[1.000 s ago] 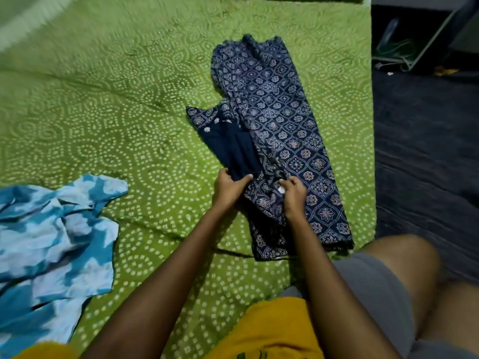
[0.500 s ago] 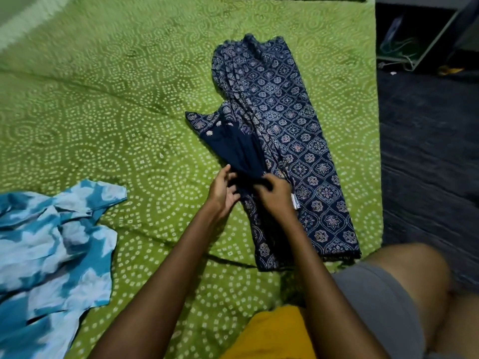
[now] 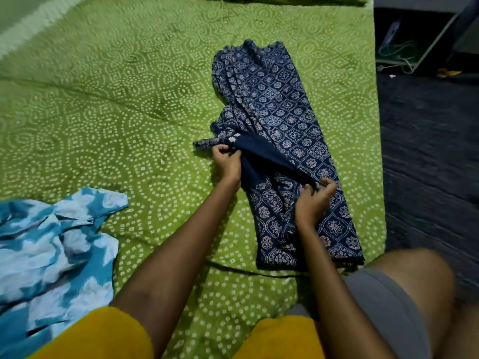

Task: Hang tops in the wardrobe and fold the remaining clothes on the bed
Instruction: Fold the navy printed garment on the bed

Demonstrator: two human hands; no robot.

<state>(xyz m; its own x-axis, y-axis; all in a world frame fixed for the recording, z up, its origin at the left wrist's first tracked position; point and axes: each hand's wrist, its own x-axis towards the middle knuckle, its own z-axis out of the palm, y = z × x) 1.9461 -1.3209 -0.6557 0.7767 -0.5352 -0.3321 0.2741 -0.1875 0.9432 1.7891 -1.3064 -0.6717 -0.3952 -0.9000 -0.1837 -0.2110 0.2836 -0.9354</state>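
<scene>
Both arms reach forward over the bed, and both hands are on the navy patterned garment. The left hand sits further out, fingers curled, pinching the plain dark-blue edge of the cloth just below two small white flower motifs. The right hand is closer in and off to the right, thumb and fingertips nipping the same dark edge, so that the plain strip runs taut on a slant between the two hands. The left forearm angles up from the lower centre; the right one rises steeper beside it.

The garment lies lengthwise on the green dotted bedsheet, near the bed's right edge, its near end close to the person's bent knee. A blue-and-white tie-dye garment lies crumpled on the sheet well to the left, apart from both hands. No label or writing can be read anywhere on the fabric.
</scene>
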